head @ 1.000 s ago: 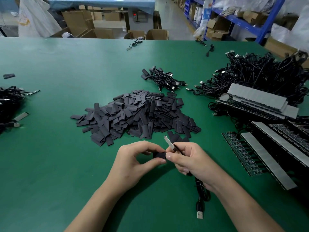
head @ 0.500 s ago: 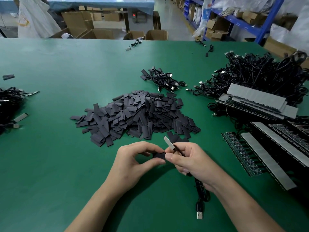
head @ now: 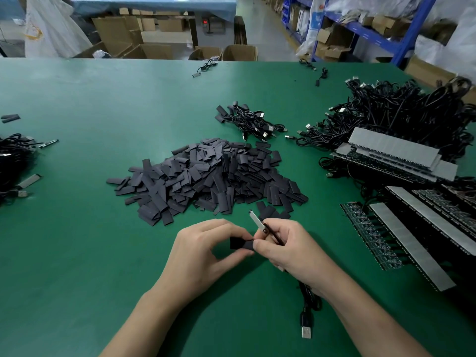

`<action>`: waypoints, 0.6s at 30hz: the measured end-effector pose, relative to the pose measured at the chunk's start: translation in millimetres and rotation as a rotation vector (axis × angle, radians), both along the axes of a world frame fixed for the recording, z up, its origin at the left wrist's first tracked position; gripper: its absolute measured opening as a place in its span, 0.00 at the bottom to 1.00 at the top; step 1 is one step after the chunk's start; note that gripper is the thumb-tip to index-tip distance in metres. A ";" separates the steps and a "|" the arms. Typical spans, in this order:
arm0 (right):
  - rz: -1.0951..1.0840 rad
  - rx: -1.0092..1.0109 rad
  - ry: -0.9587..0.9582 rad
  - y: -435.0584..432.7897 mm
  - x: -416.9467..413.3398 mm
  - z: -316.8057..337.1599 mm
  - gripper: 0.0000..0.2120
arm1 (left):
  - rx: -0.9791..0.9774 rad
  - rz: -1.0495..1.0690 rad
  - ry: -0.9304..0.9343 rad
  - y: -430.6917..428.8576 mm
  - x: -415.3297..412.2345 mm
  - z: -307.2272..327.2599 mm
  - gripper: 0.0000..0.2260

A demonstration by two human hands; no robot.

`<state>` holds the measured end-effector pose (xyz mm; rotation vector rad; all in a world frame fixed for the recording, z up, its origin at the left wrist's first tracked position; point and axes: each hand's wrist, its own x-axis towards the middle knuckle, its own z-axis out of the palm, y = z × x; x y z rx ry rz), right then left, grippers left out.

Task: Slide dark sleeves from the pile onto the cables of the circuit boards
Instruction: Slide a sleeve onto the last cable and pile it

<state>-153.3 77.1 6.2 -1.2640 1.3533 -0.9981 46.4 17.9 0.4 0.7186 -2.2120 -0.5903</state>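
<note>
1. Head view: most of the work looks undone. The pile of sleeves in the middle of the table is large, and a big tangle of cables lies far right behind stacked boards.
2. A small bundle just beyond the pile appears to carry dark sleeves at its left end, so I judge those few finished. A heap at the left edge shows bare silver strips; its status I cannot tell.
3. One unit is in hand, near centre. Its sleeve is not yet on the cable; it sits just beside and below the board, so threading is about to start.
4. Left hand: thumb and forefinger are closed in a pinch on the sleeve, the other fingers curled loosely behind.
5. Right hand: fingers are wrapped round the cable just under the board, which sticks up far-left past the fingertips. The thumb tip touches the sleeve's right end.
6. Below the right wrist the cable trails nearer, ending in a plug on the table.
</note>
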 end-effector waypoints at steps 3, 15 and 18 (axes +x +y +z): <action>-0.012 0.005 0.003 0.0 0.2 0.8 0.12 | 0.020 -0.016 0.017 0.7 -0.2 1.5 0.06; 0.034 0.048 -0.170 -0.5 -3.0 2.6 0.08 | 0.097 -0.029 0.080 3.2 -2.9 4.1 0.08; 0.049 0.038 -0.166 -1.4 -3.1 0.9 0.07 | 0.093 -0.026 0.079 3.7 -2.3 4.8 0.09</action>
